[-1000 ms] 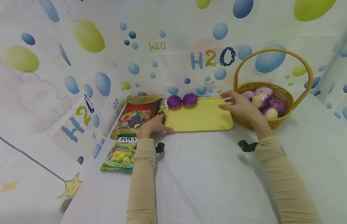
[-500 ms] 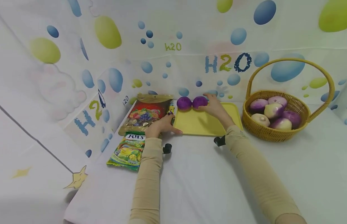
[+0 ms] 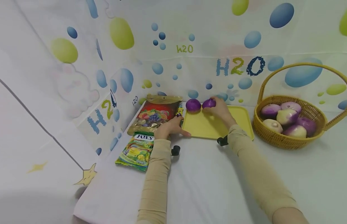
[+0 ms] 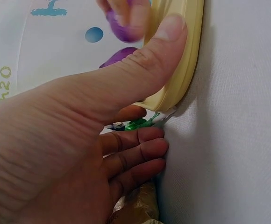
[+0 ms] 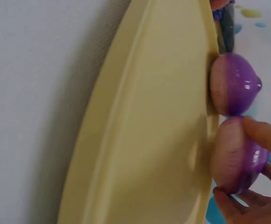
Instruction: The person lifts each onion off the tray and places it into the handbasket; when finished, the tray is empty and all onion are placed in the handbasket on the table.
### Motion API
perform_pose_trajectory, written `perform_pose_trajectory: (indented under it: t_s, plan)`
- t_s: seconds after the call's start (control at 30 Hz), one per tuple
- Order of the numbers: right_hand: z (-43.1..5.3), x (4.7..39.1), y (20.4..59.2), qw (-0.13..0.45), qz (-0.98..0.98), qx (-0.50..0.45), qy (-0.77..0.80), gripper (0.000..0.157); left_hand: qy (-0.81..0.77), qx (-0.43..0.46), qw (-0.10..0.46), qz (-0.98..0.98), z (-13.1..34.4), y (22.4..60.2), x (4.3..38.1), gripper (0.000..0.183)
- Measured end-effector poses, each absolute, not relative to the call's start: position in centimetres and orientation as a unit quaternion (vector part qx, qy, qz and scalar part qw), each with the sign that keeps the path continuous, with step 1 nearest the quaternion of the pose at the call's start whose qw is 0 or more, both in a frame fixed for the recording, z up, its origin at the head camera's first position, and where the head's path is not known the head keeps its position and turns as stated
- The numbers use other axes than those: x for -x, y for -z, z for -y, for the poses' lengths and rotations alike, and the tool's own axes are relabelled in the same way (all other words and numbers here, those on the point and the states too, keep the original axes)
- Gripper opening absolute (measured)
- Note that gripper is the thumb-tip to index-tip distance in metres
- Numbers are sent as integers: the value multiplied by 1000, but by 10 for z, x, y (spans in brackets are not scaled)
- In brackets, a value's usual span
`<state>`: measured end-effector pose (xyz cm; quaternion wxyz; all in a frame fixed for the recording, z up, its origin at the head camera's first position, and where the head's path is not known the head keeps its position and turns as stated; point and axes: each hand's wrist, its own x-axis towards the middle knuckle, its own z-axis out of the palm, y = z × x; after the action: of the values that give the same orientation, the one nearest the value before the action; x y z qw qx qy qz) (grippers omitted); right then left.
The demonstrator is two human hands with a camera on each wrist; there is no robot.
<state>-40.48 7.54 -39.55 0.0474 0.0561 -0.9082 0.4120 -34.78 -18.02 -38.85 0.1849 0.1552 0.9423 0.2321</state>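
Observation:
My right hand grips a purple-and-white turnip at the far side of the yellow tray. In the right wrist view its thumb and fingers lie round this turnip, which sits against a second turnip on the left. My left hand is at the tray's near left corner. Seen from the left wrist, the thumb lies along the tray rim while the other fingers are loosely spread below the corner, holding nothing.
Right of the tray stands a wicker basket with a tall handle and several turnips inside. A red-and-gold fruit-print bag and a green Fox's candy bag lie at the left. A patterned cloth wall rises behind.
My right hand has moved left from beside the basket to the right-hand turnip and taken hold of it. My left hand stays at the tray corner. The head view has shifted.

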Motion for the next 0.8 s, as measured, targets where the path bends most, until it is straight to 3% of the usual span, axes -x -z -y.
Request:
perform_pose_trajectory:
  t_s: [0.23, 0.5, 0.8]
  plan:
    - [-111, 376, 371, 82, 904, -62, -415, 73, -225, -156, 183, -944, 171, 391, 350, 101]
    - [-164, 335, 336, 167, 900, -40, -401, 72, -222, -138, 191, -946, 173, 387, 353, 103]
    - [-219, 292, 330, 164, 878, 24, -449, 76, -229, -157, 179, -944, 175, 393, 349, 102]
